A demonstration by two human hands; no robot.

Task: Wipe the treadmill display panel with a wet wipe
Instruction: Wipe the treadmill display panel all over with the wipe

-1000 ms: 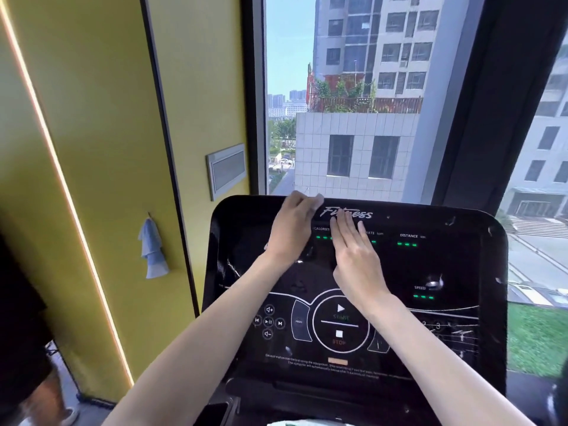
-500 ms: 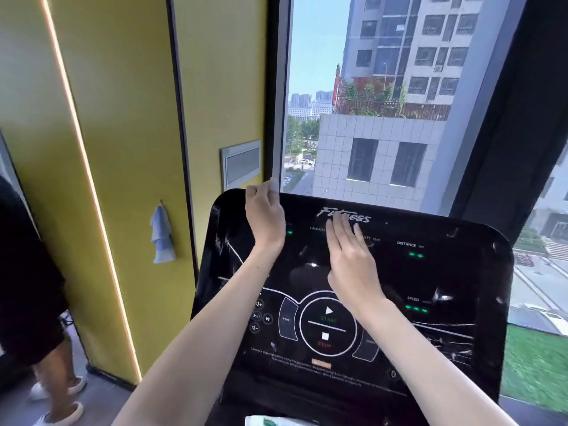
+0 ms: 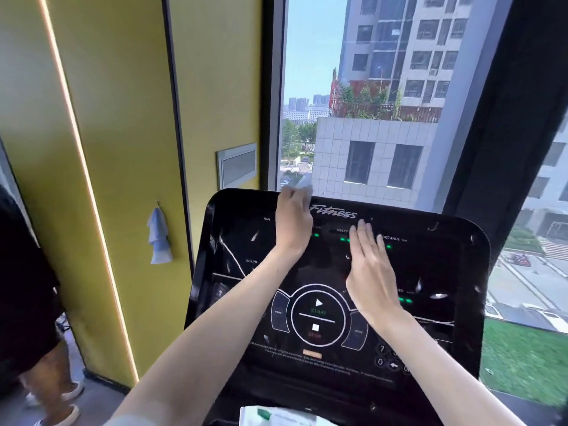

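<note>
Out on the left a blue cloth [image 3: 159, 238] hangs on the yellow wall, not in play. The left hand [image 3: 292, 222] is up at the top rim of the display panel [image 3: 430, 265], fingers curled over the wet wipe [image 3: 299, 190], white edge peeking past the knuckles. It looks thin, limp and damp, so best bunched under the fingers and pressed flat. The right hand [image 3: 370, 272] lies on the glossy panel, fingers straight, holding nothing.

Blue cloth [image 3: 159, 238] hangs on yellow wall [image 3: 123, 118].
</note>
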